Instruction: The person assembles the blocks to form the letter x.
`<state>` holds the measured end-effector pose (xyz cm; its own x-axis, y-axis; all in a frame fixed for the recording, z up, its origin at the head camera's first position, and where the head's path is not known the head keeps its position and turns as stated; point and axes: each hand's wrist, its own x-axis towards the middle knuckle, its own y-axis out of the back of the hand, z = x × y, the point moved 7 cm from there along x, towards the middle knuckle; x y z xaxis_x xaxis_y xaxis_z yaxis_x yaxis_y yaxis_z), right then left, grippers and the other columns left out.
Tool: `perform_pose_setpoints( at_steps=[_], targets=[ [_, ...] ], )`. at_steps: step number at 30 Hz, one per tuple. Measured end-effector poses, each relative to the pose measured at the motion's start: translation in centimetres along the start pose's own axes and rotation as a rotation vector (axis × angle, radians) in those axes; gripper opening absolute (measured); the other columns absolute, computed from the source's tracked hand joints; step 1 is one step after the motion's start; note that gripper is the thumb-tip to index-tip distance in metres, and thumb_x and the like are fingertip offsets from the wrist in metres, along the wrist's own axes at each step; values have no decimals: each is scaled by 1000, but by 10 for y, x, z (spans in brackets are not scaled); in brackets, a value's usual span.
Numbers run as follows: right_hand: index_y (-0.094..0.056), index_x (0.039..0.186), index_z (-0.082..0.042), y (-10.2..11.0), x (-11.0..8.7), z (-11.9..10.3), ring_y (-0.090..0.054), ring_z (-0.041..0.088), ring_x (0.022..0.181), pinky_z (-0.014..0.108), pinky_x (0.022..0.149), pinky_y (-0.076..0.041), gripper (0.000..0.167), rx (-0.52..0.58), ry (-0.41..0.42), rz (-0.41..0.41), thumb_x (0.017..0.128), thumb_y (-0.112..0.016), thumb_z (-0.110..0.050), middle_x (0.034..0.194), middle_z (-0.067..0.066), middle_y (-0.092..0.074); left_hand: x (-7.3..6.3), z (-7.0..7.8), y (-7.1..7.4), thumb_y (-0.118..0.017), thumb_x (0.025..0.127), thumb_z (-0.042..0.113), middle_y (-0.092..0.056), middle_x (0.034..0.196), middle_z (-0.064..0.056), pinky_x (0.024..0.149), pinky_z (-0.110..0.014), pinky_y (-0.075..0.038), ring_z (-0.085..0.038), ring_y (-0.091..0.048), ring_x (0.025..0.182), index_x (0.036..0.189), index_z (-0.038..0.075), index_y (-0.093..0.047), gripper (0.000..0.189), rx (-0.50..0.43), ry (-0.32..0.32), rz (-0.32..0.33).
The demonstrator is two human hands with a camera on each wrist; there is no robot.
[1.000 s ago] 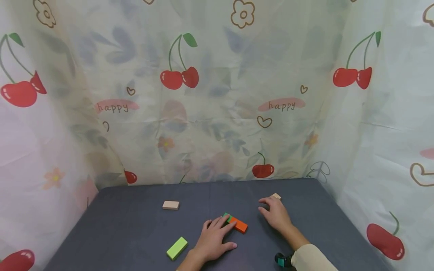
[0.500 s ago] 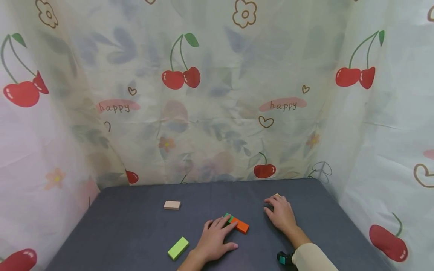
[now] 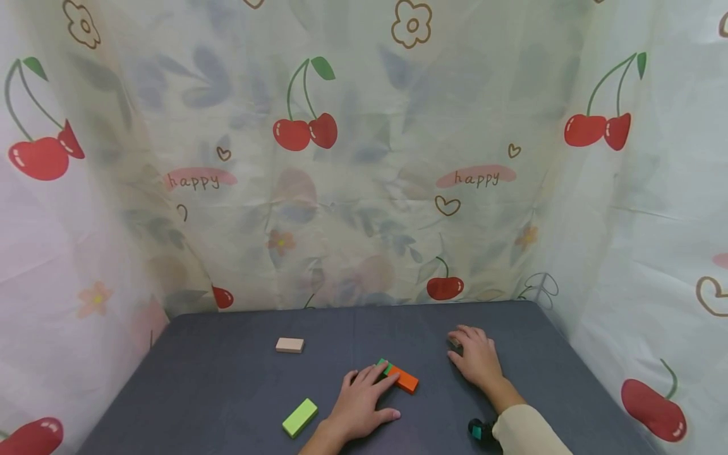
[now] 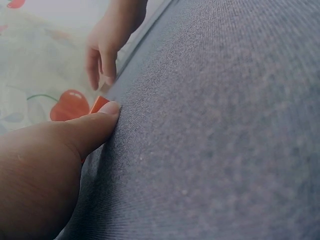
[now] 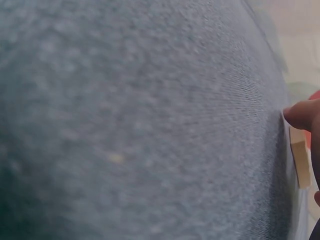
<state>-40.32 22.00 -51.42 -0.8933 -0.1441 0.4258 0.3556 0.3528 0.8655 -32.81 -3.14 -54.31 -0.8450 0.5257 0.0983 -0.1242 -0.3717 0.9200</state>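
My left hand [image 3: 359,404] lies palm down with fingers spread. Its fingertips reach over a green block [image 3: 383,363] that stands end to end with an orange block [image 3: 406,380]. In the left wrist view the orange block [image 4: 99,103] peeks out behind the thumb. Farther right, my right hand [image 3: 476,360] curls its fingers over a plain wooden block [image 3: 455,342], most of it hidden in the head view. From the right wrist, this wooden block [image 5: 300,159] shows between the thumb [image 5: 300,115] and the other fingers.
A second plain wooden block [image 3: 290,345] lies toward the back left of the dark table [image 3: 227,379]. The lime-green block [image 3: 299,418] sits left of my left hand. Under the right sleeve shows a black wrist device [image 3: 481,431]. Cherry-printed curtains [image 3: 364,158] enclose the back and sides.
My right hand has shifted slightly right and settled over the wooden block, which now shows between thumb and fingers instead of beyond the fingertips. The left hand stays over the green and orange blocks.
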Motion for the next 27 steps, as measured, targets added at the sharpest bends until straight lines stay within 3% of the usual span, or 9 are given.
perform_pose_setpoints(
  at_steps=[11,27],
  targets=[
    [-59,135,-11,-4,5,8,-30,44,135,68,100,-26,55,23,-39,-165,85,-75,-27,147,19,-41,-1,-1,0,-56,86,67,-29,157,6,102,-60,-26,-24,-33,138,148,40,-40,69,-4,-8,12],
    [-46,146,-10,-10,3,15,-22,45,140,70,100,-23,63,45,-57,-291,91,-68,-33,152,21,-33,-1,1,1,-57,87,65,-30,156,3,103,-60,-26,-25,-34,138,148,38,-40,68,5,-15,31]
  ],
)
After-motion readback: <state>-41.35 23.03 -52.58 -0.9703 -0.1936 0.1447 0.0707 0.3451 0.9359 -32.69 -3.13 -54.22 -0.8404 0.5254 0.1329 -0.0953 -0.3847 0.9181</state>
